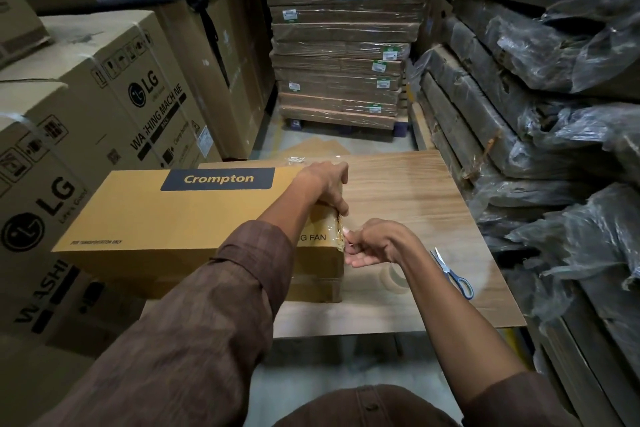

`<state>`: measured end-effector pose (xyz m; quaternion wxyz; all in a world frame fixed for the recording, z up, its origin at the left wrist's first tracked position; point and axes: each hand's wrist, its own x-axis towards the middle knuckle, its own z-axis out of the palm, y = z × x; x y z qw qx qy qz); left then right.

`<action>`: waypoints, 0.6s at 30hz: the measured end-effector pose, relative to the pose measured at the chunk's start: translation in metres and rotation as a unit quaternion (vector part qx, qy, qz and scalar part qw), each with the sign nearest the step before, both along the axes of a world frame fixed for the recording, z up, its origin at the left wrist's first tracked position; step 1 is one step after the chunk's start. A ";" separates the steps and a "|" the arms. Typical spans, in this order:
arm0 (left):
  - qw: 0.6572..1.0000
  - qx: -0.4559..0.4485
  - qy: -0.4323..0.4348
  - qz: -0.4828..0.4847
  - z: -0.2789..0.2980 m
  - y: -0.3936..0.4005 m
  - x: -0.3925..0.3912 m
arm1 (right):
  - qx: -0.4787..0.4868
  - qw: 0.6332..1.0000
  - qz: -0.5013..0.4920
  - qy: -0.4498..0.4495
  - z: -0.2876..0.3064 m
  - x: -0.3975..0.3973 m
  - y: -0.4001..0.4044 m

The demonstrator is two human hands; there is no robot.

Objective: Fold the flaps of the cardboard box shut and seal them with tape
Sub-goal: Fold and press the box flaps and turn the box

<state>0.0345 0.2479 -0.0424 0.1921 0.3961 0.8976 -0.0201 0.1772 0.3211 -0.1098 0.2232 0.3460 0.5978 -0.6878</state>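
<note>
I see the left hand clamped over the cardboard box end; the right hand, just beside it, pinches tape there.

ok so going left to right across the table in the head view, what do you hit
Crompton box → left hand on the box's right end → right hand at the taped edge → tape roll → scissors → bare table

Dim storeroom – stacked appliance cartons left, wrapped flat cardboard behind (palletised), wood-grain table.
</note>
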 end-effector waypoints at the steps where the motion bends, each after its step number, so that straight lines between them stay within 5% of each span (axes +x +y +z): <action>1: 1.000 0.000 0.000 -0.001 -0.001 0.000 0.000 | 0.002 1.000 0.007 -0.004 0.001 -0.001 -0.001; 10: 1.000 0.009 -0.015 -0.007 -0.001 -0.006 -0.005 | -0.030 0.999 0.016 -0.006 -0.001 0.001 -0.014; 18: 1.000 0.010 -0.001 -0.020 -0.003 -0.006 -0.003 | -0.074 0.993 -0.046 0.081 -0.016 0.010 -0.018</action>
